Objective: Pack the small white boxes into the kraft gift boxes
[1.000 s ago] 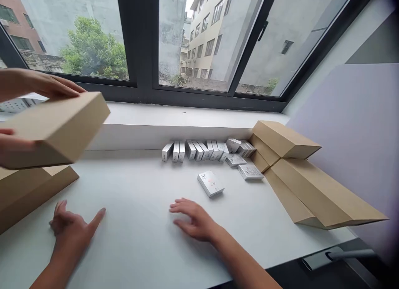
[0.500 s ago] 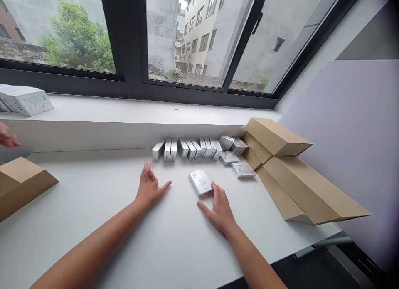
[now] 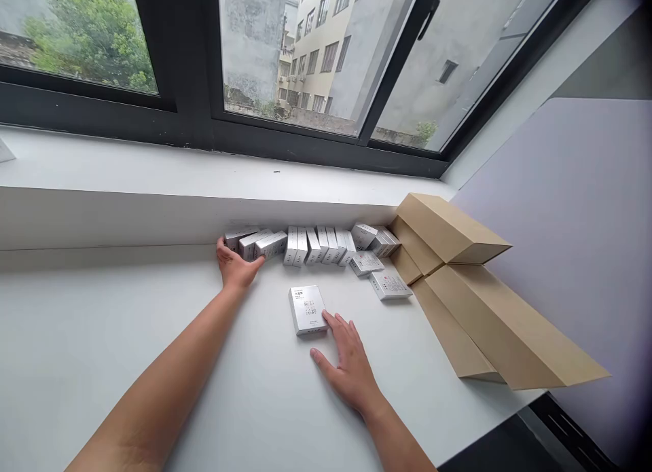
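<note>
A row of small silver-white boxes [image 3: 300, 246] stands along the back wall of the table. At its left end, my left hand [image 3: 237, 265] is closed around several leaning boxes [image 3: 269, 244], fingers at their left side and thumb at the front. My right hand [image 3: 349, 363] is open with fingers spread. Its fingertips touch the right edge of a single printed box [image 3: 307, 310] lying flat in front of the row. Two more boxes lie at the right, one nearer box [image 3: 391, 286] and one farther box [image 3: 367, 263].
Folded brown cardboard [image 3: 509, 322] with raised flaps lies on the right of the white table [image 3: 244, 404]. A white ledge [image 3: 153, 173] runs behind under the window frame [image 3: 305, 156]. A pale panel [image 3: 560, 207] stands at the right.
My left hand has moved to the row's left end and closed around boxes there, which now lean. The flat box has turned and shifted left and nearer, with my right hand beside it.
</note>
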A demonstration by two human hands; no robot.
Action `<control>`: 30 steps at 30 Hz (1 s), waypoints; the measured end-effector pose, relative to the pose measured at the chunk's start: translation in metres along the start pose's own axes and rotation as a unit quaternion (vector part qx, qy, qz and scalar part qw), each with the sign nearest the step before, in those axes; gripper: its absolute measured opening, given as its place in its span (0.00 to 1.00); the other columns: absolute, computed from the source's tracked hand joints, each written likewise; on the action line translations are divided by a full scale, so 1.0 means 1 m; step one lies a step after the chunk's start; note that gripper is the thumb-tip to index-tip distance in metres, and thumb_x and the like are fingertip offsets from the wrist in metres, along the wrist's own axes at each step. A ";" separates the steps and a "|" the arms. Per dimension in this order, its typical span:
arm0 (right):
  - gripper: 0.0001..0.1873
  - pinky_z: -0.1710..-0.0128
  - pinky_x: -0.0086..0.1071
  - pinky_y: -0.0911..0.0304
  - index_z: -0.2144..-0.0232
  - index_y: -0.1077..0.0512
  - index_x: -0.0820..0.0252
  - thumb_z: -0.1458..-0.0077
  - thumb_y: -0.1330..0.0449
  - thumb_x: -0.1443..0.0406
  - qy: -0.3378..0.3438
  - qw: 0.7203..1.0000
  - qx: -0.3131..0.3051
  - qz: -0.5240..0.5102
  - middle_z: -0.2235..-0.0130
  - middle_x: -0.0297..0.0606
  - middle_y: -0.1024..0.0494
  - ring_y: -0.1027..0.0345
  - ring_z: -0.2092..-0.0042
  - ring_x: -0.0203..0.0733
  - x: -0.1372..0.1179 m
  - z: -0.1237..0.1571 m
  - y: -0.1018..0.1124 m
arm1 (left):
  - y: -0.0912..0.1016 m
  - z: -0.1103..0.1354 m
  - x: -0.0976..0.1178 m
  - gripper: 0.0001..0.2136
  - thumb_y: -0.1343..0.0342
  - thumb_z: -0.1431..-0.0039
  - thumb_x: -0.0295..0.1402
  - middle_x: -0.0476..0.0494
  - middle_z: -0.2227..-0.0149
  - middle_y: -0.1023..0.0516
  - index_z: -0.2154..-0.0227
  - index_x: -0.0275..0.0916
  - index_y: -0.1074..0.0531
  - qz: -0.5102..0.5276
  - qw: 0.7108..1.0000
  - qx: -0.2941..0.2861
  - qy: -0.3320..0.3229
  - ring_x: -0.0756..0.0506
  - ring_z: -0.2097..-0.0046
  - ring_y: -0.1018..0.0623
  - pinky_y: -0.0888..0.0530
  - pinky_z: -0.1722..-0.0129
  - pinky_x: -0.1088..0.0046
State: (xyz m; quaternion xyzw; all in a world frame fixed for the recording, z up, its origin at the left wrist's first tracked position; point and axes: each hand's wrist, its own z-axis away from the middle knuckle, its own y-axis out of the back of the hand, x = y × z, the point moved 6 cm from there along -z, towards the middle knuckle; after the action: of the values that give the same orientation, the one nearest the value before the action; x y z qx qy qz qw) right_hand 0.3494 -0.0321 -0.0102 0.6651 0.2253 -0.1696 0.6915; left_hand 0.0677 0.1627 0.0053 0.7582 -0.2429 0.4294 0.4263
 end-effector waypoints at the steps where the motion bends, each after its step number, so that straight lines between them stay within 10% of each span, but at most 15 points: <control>1: 0.37 0.24 0.54 0.65 0.28 0.51 0.46 0.35 0.45 0.54 0.000 1.000 -0.001 -0.002 0.27 0.31 0.43 0.60 0.24 0.48 0.001 0.000 0.000 | 0.003 -0.003 -0.002 0.55 0.27 0.58 0.45 0.26 0.33 0.45 0.33 0.36 0.57 0.004 1.000 0.001 0.002 0.33 0.30 0.42 0.41 0.31 0.53; 8: 0.37 0.24 0.55 0.65 0.28 0.50 0.46 0.35 0.45 0.54 0.006 1.000 -0.010 -0.017 0.27 0.32 0.43 0.61 0.24 0.48 0.001 0.000 0.002 | 0.008 -0.015 -0.013 0.26 0.25 0.58 0.46 0.46 0.62 0.24 0.61 0.38 0.28 0.052 0.995 -0.087 0.015 0.42 0.58 0.23 0.24 0.52 0.58; 13: 0.37 0.24 0.54 0.66 0.28 0.50 0.45 0.35 0.46 0.54 0.005 1.000 -0.011 -0.023 0.27 0.31 0.43 0.62 0.24 0.47 0.002 0.002 0.002 | 0.015 -0.014 -0.019 0.16 0.38 0.37 0.40 0.43 0.56 0.22 0.53 0.35 0.27 0.143 0.986 -0.084 0.027 0.44 0.57 0.21 0.22 0.54 0.60; 21: 0.36 0.24 0.55 0.66 0.29 0.47 0.47 0.35 0.46 0.55 0.012 0.999 -0.010 -0.037 0.28 0.33 0.41 0.60 0.24 0.48 0.000 0.001 0.005 | 0.081 0.043 -0.026 0.25 0.40 0.40 0.46 0.33 0.48 0.23 0.45 0.39 0.37 0.194 0.980 -0.031 -0.042 0.39 0.50 0.20 0.21 0.52 0.56; 30: 0.41 0.25 0.59 0.63 0.27 0.53 0.51 0.36 0.45 0.51 -0.020 0.999 -0.001 -0.041 0.26 0.38 0.46 0.66 0.24 0.55 0.010 0.005 -0.001 | 0.132 0.116 -0.013 0.22 0.38 0.51 0.27 0.41 0.34 0.34 0.51 0.49 0.27 -0.023 0.948 -0.180 -0.260 0.32 0.25 0.53 0.65 0.28 0.38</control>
State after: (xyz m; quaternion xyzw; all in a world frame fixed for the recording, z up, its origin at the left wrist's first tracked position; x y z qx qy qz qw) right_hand 0.3573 -0.0360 -0.0162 0.6511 0.2386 -0.2115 0.6888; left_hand 0.0158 -0.0047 0.0211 0.7595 -0.4010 0.1565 0.4878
